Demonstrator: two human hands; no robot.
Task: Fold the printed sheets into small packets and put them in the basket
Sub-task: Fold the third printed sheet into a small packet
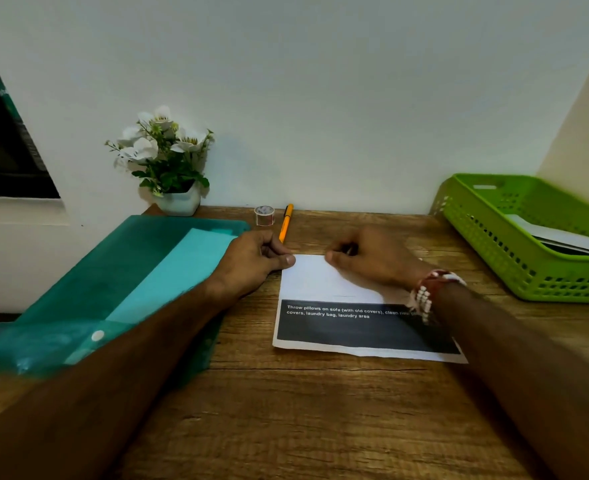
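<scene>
Matt paper sheet (324, 282) on grainy wooden worktop (320, 410); perforated plastic basket (514, 251); translucent, smooth teal plastic folder (113, 271).

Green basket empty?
No, white papers lie inside the green basket at the table's right end.

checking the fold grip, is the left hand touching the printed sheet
Touching. In the head view the left hand pinches the printed sheet at its far left corner.
</scene>
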